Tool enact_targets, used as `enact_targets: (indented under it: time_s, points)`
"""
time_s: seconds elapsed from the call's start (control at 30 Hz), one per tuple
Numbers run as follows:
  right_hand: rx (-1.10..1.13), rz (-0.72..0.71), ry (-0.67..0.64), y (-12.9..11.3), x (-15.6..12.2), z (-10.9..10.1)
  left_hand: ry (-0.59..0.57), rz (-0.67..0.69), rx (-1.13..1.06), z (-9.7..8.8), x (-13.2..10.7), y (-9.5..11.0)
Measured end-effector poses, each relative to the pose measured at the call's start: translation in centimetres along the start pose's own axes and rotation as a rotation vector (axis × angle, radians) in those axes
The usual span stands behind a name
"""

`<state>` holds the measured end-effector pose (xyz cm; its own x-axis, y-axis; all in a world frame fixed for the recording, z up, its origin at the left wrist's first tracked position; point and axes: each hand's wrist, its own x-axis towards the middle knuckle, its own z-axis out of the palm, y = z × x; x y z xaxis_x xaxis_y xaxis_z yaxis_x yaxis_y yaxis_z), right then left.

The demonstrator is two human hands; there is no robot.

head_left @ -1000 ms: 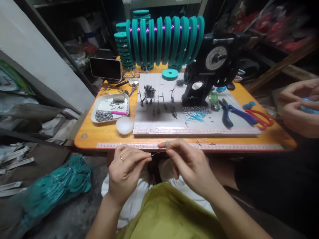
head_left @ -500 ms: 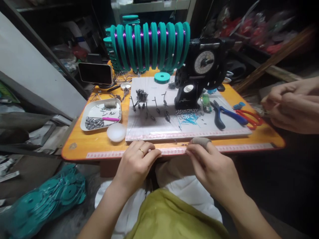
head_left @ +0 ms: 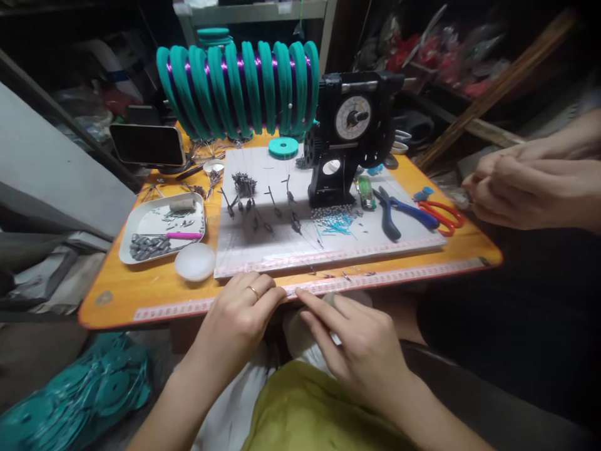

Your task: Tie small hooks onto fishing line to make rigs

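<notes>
Ruler strip (head_left: 173, 308), pale with pinkish markings: lies flat along the near edge of my bench (head_left: 150, 285), under both sets of fingertips, presumably so that length can be read where the fingers stop. Left grip (head_left: 243, 313), mine: thumb and forefinger close together at the strip, hand lowered at the bench edge, likely for steadiness; whether anything is clamped, I cannot tell. Right grip (head_left: 359, 332), mine: thumb and forefinger apart, forefinger's tip at the strip just beside the left fingertips, as if to pin something; any fine item there is too small to make out. Small pieces (head_left: 346, 275), several: between strip and white board (head_left: 235, 247), near at hand. Green spools (head_left: 216, 88), one row: raised beside the black stand (head_left: 331, 94), I judge so that their lines hang free. Tray (head_left: 141, 216), shallow: at left, its wall keeping grey pieces (head_left: 150, 247) and a pink-handled tool (head_left: 184, 236) together. Blue-handled pliers (head_left: 416, 214): on the board's right, apparently for easy reach.
</notes>
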<state>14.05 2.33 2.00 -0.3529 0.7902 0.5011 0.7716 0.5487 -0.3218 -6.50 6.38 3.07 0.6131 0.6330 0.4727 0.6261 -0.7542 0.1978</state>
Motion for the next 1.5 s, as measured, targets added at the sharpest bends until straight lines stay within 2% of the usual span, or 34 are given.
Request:
enact_targets:
  time_s: [0.13, 0.4, 0.87, 1.17, 1.5]
  points:
    - [-0.097, 0.017, -0.056, 0.3, -0.2, 0.6, -0.010, 0.001, -0.005, 0.0, 0.0, -0.1]
    - [-0.263, 0.051, -0.025, 2.8, -2.1, -1.4, 0.018, 0.011, -0.013, 0.2, 0.0, -0.2]
    - [-0.339, 0.076, 0.002, 4.4, -3.1, -2.7, -0.014, 0.042, -0.014, 0.8, 0.8, 0.1]
    - [-0.275, 0.102, -0.023, 4.3, -3.4, -2.4, -0.005, 0.064, -0.024, 0.8, 0.9, 0.0]
    - [-0.211, 0.102, -0.022, 4.4, -3.5, -2.7, 0.006, 0.007, -0.009, 0.5, 0.4, 0.1]
